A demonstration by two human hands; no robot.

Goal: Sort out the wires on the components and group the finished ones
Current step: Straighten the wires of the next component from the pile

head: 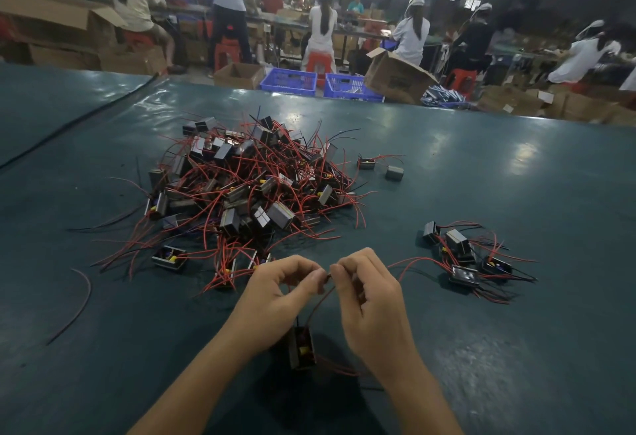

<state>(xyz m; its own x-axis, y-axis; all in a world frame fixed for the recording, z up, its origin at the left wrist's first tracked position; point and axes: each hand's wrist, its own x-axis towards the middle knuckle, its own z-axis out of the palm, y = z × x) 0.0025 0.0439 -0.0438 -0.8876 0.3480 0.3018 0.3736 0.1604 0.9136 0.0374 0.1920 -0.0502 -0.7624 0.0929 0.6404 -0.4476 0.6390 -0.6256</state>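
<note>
Component (302,348), its red wire (318,299) rising, pinched between left grip (285,293) and right grip (371,300); finished group (464,262) lies nearer the right.

One head-worn camera – looking forward and down, close over the table (516,176).

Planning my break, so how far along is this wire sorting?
Early days, it seems. Done: a small group of components lies to the right. In hand: left hand and right hand pinch the wires of one component. Left: the large tangled pile ahead.
</note>
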